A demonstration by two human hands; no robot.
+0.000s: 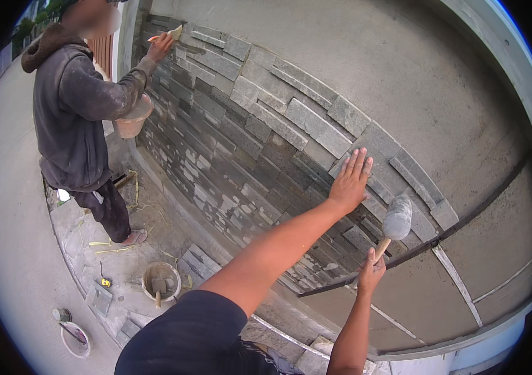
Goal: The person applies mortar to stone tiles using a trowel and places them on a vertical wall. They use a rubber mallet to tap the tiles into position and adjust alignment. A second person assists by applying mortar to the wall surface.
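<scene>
My left hand (350,182) lies flat with fingers stretched against the stone cladding (318,127) on the wall. In my right hand (372,269) is the wooden handle of a mallet (398,217), its pale, rounded head close to the wall below and right of my left hand. Whether the head touches the stone I cannot tell. The cladding is made of grey strips of uneven thickness, with a stepped upper edge. Bare grey render (447,81) covers the wall above it. A dark band (425,242) crosses the wall just beyond the mallet.
At the left a co-worker (78,119) holds a brush (172,34) to the stones and a bucket (135,119). On the ground stand a bucket with a trowel (158,289) and a white pail (77,340). Stone strips (198,262) and a yellow tape measure (106,282) lie nearby.
</scene>
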